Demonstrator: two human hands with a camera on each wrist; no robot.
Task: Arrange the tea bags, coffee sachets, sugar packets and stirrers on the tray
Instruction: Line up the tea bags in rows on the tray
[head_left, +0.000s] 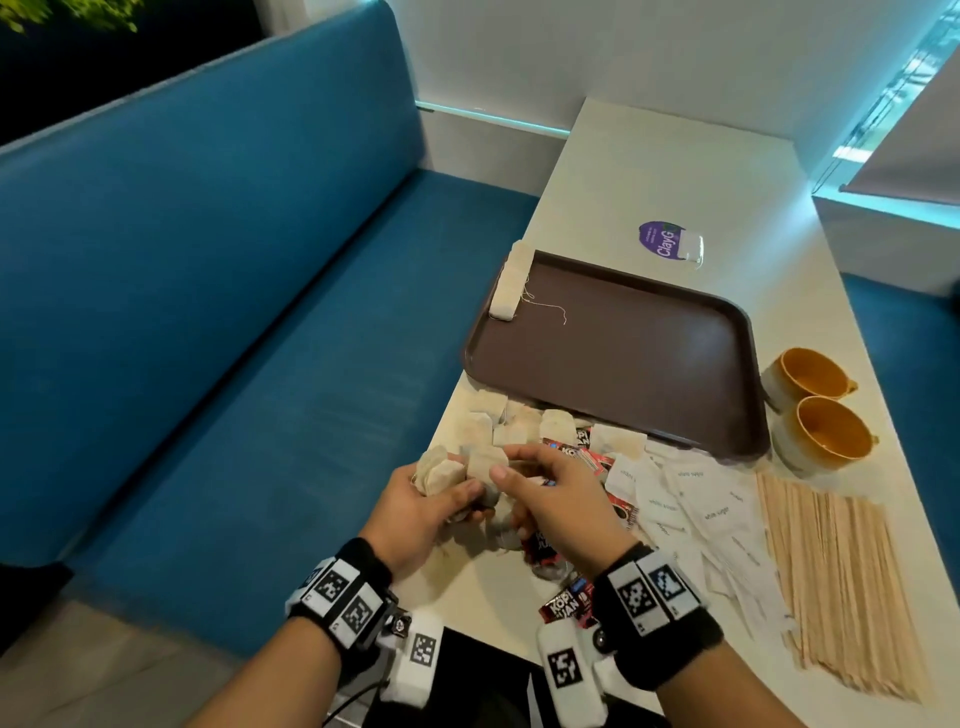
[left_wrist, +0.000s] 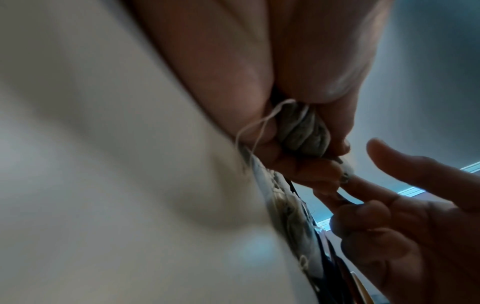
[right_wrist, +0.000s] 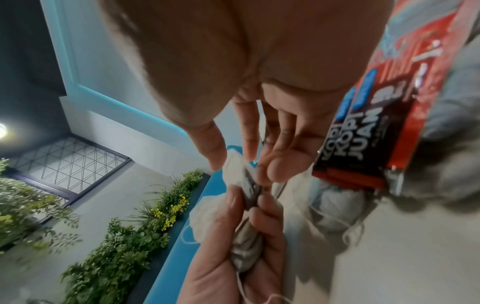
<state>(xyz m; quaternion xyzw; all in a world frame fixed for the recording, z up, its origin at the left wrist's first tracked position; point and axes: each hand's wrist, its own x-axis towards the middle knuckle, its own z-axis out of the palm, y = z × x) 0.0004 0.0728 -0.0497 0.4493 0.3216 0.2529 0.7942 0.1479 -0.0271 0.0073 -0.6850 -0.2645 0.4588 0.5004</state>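
A bunch of tea bags (head_left: 441, 475) sits above the table's near left edge (strings dangling), gripped by the left hand (head_left: 415, 512). The right hand (head_left: 556, 499) pinches one bag at the bunch's top. The brown tray (head_left: 649, 353) lies beyond, a tea-bag row (head_left: 511, 280) along its left rim.

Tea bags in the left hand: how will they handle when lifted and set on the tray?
Probably soft and floppy: the tea bags bunch and crumple inside the left hand. Likely light, since several sit in one grip. Their loose strings dangle and may snag; one already trails across the tray from the stack there.
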